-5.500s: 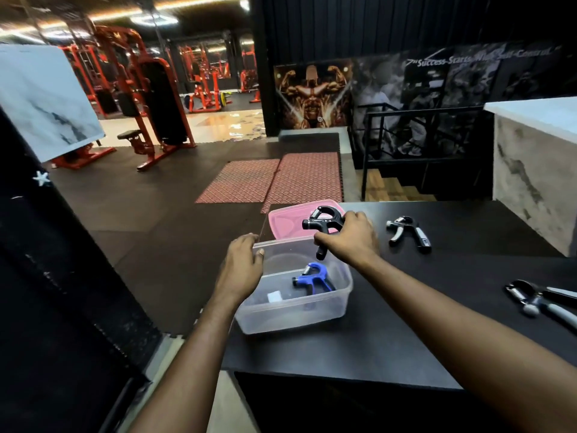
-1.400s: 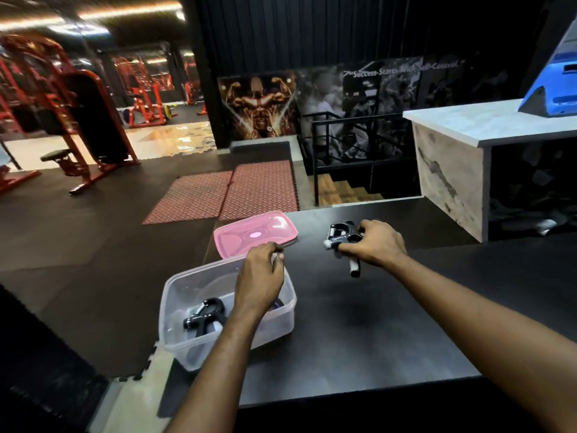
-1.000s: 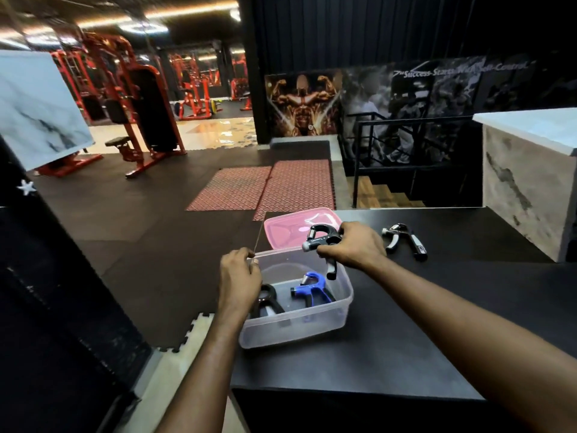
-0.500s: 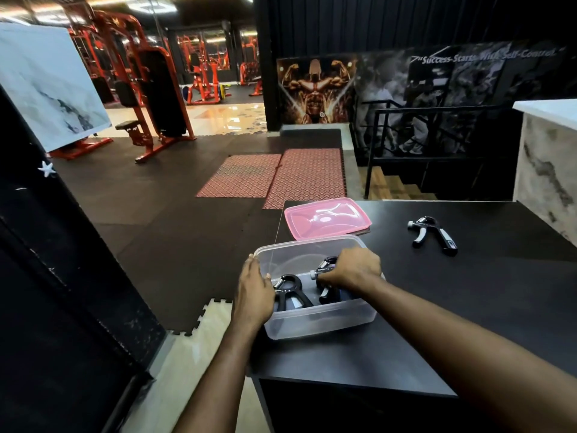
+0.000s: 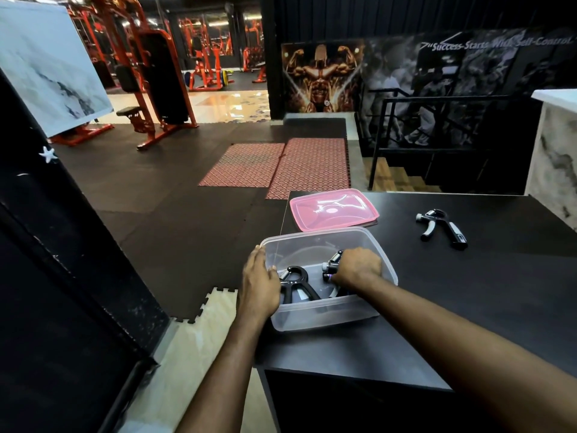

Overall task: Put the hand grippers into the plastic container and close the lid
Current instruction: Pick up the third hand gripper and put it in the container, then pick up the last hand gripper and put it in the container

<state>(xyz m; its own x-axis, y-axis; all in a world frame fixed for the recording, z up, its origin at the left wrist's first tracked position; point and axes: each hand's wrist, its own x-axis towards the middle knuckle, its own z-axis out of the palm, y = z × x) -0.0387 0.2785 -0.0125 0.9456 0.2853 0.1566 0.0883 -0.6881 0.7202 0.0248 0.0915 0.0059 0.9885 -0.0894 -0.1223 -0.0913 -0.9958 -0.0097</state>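
A clear plastic container (image 5: 324, 317) sits at the near left corner of the black table (image 5: 468, 292). My left hand (image 5: 259, 282) holds its left wall. My right hand (image 5: 357, 267) is down inside it, closed on a black hand gripper (image 5: 332, 264). Another black hand gripper (image 5: 295, 284) lies inside at the left. The blue one seen before is hidden. The pink lid (image 5: 332, 209) lies flat just behind the container. A black and grey hand gripper (image 5: 441, 228) rests on the table to the right.
The table's left edge drops to a dark gym floor with red mats (image 5: 281, 165). A marble-look counter (image 5: 554, 157) stands at the far right. Red gym machines (image 5: 150, 73) and a stair railing (image 5: 437, 126) are beyond.
My right hand carried a black hand gripper from above the container down into it and now rests lower inside. My left hand stays on the container's left wall.
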